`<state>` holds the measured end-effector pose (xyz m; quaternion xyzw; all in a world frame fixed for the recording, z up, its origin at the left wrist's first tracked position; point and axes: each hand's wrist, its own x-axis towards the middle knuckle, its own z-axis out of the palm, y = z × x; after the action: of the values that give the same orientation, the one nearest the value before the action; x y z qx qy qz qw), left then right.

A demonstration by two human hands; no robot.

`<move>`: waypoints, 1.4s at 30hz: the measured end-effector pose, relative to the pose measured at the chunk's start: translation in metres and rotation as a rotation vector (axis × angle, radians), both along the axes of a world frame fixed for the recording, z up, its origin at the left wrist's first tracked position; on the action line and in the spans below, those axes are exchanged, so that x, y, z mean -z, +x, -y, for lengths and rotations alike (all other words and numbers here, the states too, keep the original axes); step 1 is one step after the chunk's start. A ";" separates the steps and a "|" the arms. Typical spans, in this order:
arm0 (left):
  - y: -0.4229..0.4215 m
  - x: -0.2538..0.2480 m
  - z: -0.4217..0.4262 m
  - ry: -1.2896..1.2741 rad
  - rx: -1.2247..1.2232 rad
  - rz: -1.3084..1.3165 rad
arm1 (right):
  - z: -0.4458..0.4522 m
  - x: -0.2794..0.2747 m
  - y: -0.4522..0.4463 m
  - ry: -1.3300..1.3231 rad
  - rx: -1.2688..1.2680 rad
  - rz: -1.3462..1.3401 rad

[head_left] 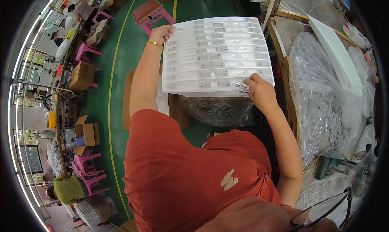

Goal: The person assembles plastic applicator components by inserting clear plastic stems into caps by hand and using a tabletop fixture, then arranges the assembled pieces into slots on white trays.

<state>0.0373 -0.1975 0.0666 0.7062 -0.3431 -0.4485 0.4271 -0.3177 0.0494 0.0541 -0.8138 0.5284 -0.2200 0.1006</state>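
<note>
A white tray [163, 86] with long parallel rows lies in front of me. Clear plastic tubes [225, 62] with small dark print fill the rows. My left hand [163, 32] is closed at the tray's far left corner; clear pieces show at its fingertips, their shape partly hidden. At the near right edge, my right hand [261, 92] pinches a few short clear plastic tubes [243, 87] over the end of the nearest row.
Below the tray are a cardboard box [178, 112] and a bulging clear plastic bag [219, 110]. On the right, a wood-edged bench [287, 82] holds a large bag of clear parts [320, 122]. A pink stool [156, 19] stands ahead. Co-workers sit along the left.
</note>
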 end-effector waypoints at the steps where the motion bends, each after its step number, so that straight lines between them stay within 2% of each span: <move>1: 0.001 0.001 -0.001 0.032 0.033 0.056 | -0.002 -0.002 -0.002 -0.004 0.012 0.024; 6: 0.003 0.012 0.001 0.017 0.088 0.199 | -0.010 -0.007 -0.012 -0.029 0.054 0.091; 8: 0.001 0.014 0.001 0.031 0.058 0.383 | -0.013 -0.006 -0.015 -0.033 0.074 0.108; 12: 0.002 0.006 -0.005 0.024 0.041 0.403 | -0.018 -0.007 -0.018 -0.037 0.073 0.124; 14: 0.007 0.005 -0.003 0.025 0.011 0.079 | -0.021 -0.006 -0.020 -0.046 0.078 0.147; 15: 0.009 0.006 0.000 0.027 0.013 0.080 | -0.022 -0.006 -0.021 -0.044 0.079 0.148; 17: 0.012 0.010 0.008 -0.102 -0.241 -0.465 | -0.024 -0.005 -0.023 -0.057 0.090 0.169; 18: 0.009 0.006 0.005 -0.102 -0.240 -0.464 | -0.024 -0.005 -0.025 -0.058 0.091 0.169; 20: 0.000 -0.003 -0.002 -0.142 -0.288 -0.638 | -0.025 -0.002 -0.028 -0.123 0.087 0.175; 24: 0.000 0.012 0.002 -0.195 -0.152 -0.490 | -0.029 -0.005 -0.031 -0.115 0.105 0.207; 26: -0.015 0.001 -0.012 -0.119 -0.186 -0.215 | -0.031 -0.004 -0.034 -0.103 0.118 0.208; 30: -0.013 0.008 -0.016 -0.235 -0.162 -0.263 | -0.035 -0.002 -0.038 -0.113 0.126 0.220; 33: -0.013 0.013 -0.010 -0.257 -0.256 -0.372 | -0.038 -0.003 -0.042 -0.124 0.140 0.263; 39: -0.016 0.011 -0.020 -0.195 -0.293 -0.146 | -0.042 -0.003 -0.046 -0.117 0.149 0.272; 41: -0.008 0.016 -0.019 -0.185 -0.203 0.019 | -0.044 -0.006 -0.048 -0.092 0.183 0.291; 42: -0.006 0.014 -0.024 -0.181 -0.210 0.023 | -0.044 -0.005 -0.050 -0.085 0.183 0.297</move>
<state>0.0311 -0.1739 0.0523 0.7019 -0.3109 -0.3605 0.5297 -0.3672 0.0931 0.0596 -0.7245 0.5698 -0.3681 0.1226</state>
